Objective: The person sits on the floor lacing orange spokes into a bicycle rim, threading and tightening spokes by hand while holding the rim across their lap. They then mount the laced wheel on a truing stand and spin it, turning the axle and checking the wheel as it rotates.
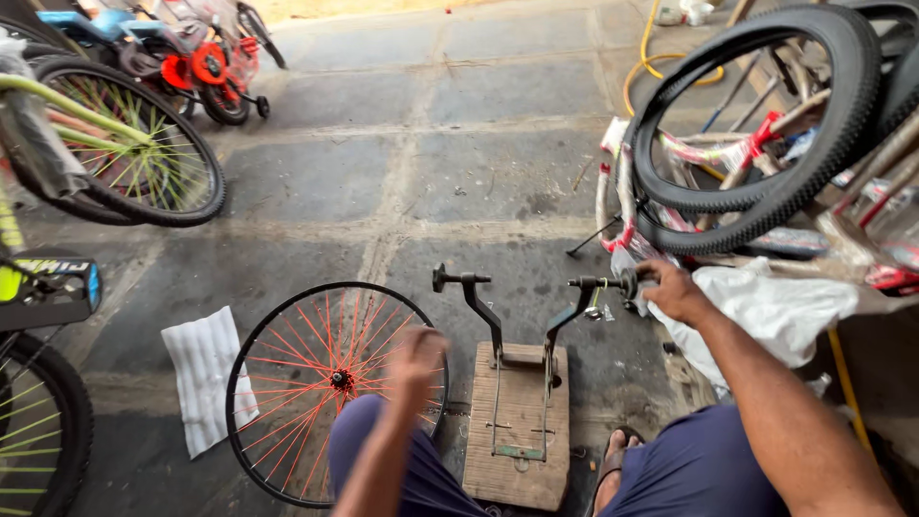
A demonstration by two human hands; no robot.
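Observation:
A black metal forked stand point(522, 316) rises from a wooden board point(517, 421) between my knees. My right hand point(672, 292) grips the knob at the end of the stand's right arm. My left hand point(417, 354) is blurred, raised over a black bicycle rim with orange spokes point(316, 383) that lies beside my left knee; whether it holds anything cannot be told.
A white cloth point(203, 373) lies left of the rim. Bicycles with green spokes point(124, 153) stand at the left, small red bikes point(206, 67) at the back. Black tyres point(766, 124) and wrapped bike parts pile up at right, above a white plastic bag point(766, 306).

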